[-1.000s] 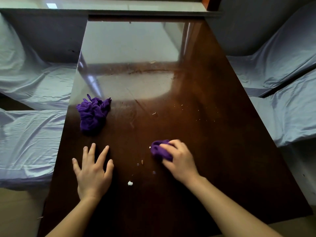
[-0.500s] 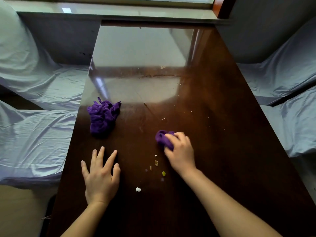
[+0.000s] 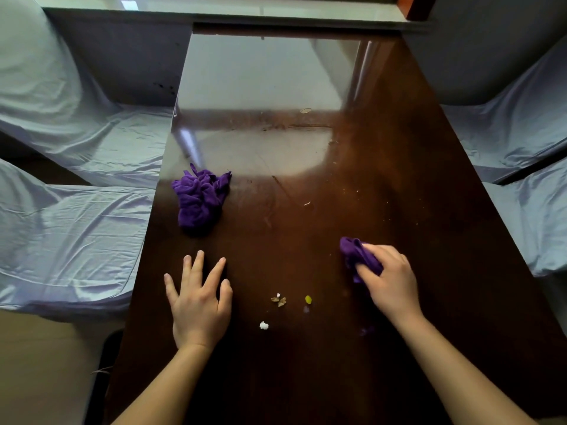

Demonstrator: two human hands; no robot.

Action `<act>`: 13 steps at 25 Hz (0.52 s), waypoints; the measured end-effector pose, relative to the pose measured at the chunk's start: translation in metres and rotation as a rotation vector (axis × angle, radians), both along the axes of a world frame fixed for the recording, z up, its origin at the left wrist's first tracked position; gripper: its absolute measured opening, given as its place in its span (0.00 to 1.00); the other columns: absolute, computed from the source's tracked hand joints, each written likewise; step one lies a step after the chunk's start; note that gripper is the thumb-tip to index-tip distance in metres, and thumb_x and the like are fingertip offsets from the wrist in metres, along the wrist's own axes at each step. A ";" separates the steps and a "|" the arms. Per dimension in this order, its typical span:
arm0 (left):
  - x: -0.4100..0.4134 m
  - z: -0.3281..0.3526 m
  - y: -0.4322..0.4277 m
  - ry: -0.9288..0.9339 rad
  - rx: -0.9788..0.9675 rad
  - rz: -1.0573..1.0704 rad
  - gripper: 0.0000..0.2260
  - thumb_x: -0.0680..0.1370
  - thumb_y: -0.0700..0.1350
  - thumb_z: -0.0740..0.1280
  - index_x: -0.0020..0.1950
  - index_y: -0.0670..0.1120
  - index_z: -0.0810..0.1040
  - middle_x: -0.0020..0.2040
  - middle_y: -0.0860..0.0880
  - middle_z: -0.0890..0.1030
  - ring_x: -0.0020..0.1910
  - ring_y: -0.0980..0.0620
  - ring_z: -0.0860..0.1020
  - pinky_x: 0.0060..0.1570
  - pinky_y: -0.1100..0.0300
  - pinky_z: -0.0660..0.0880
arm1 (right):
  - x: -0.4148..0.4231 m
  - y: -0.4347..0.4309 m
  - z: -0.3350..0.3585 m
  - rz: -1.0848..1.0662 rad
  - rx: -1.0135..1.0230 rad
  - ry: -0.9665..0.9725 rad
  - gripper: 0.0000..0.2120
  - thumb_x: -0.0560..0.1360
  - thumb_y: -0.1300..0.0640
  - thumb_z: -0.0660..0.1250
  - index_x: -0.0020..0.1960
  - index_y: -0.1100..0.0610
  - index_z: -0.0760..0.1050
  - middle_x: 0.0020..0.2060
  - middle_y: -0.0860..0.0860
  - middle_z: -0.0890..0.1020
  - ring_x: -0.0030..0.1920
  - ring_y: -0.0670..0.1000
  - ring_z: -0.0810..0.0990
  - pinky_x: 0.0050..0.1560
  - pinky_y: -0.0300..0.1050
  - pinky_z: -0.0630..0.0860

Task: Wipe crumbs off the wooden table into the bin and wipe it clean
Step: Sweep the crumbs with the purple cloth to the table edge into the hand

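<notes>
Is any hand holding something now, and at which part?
The right hand grips a bunched purple cloth at its near end. The left hand lies flat on the table, holding nothing.

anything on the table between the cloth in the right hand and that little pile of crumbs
Nothing visible does. The right hand grips the purple cloth to the right of the crumbs, with only bare wooden table between them. The spare purple cloth and flat left hand lie left of the crumbs.
</notes>
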State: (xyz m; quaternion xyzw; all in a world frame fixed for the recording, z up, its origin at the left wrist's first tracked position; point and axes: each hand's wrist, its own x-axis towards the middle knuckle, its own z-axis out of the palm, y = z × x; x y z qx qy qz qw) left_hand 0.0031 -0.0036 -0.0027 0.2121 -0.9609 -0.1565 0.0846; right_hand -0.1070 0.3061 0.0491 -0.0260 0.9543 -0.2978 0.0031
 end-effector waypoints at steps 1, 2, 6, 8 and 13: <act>0.000 0.000 0.000 0.000 0.004 -0.002 0.23 0.76 0.56 0.54 0.68 0.54 0.74 0.74 0.42 0.68 0.76 0.43 0.59 0.73 0.37 0.47 | 0.009 0.001 -0.006 -0.022 0.072 -0.010 0.19 0.71 0.56 0.74 0.62 0.53 0.78 0.56 0.52 0.80 0.54 0.56 0.76 0.51 0.46 0.71; 0.000 0.000 0.000 0.002 0.008 -0.002 0.23 0.76 0.56 0.54 0.68 0.54 0.75 0.74 0.42 0.68 0.76 0.43 0.59 0.73 0.37 0.47 | 0.021 -0.003 -0.012 -0.017 0.126 0.005 0.21 0.70 0.56 0.74 0.63 0.54 0.78 0.56 0.54 0.78 0.53 0.58 0.76 0.51 0.46 0.72; 0.001 0.003 -0.002 0.035 0.061 -0.003 0.23 0.76 0.55 0.54 0.66 0.51 0.76 0.73 0.41 0.69 0.76 0.42 0.60 0.74 0.38 0.46 | 0.077 -0.060 -0.023 0.084 0.144 0.076 0.25 0.66 0.56 0.76 0.62 0.56 0.77 0.53 0.57 0.76 0.49 0.60 0.78 0.50 0.52 0.78; 0.003 0.006 -0.003 0.083 0.131 -0.017 0.23 0.76 0.54 0.54 0.64 0.47 0.78 0.72 0.39 0.70 0.75 0.41 0.62 0.74 0.39 0.49 | 0.098 -0.093 -0.022 0.167 0.127 0.071 0.25 0.67 0.54 0.76 0.63 0.55 0.77 0.54 0.56 0.77 0.50 0.59 0.78 0.50 0.52 0.79; 0.009 0.023 -0.016 0.223 0.544 0.037 0.20 0.77 0.47 0.57 0.62 0.40 0.79 0.67 0.41 0.76 0.72 0.44 0.67 0.75 0.45 0.53 | 0.097 -0.112 0.000 0.150 -0.148 -0.001 0.20 0.70 0.53 0.69 0.62 0.52 0.78 0.54 0.51 0.76 0.53 0.54 0.78 0.54 0.42 0.73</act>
